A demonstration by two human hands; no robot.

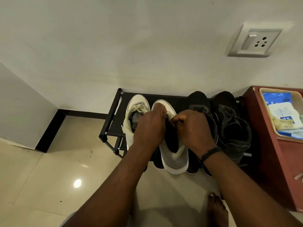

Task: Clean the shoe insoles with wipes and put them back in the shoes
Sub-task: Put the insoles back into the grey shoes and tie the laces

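One bare foot point(217, 208) stands nearest. On the rack point(111, 122) sit four shoes: two white, two black. Left hand point(150, 123) and right hand point(192, 126), fingers curled, pinch the laces point(168, 116) of the second white shoe point(174, 159); insoles cannot be told. One wipes pack point(281, 110) lies right of the rack.

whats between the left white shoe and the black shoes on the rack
In the head view, the second white shoe, with both hands on it: left hand, right hand.

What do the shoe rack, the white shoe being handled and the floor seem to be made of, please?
Shoe rack: matte black tubes with silver joints, likely metal or plastic, with a dark shelf that looks like fabric. White shoe: smooth white rubber-like sole and soft grey heel panel, perhaps suede or textile. Floor: glossy beige tile, judging by the grout lines and lamp reflection.
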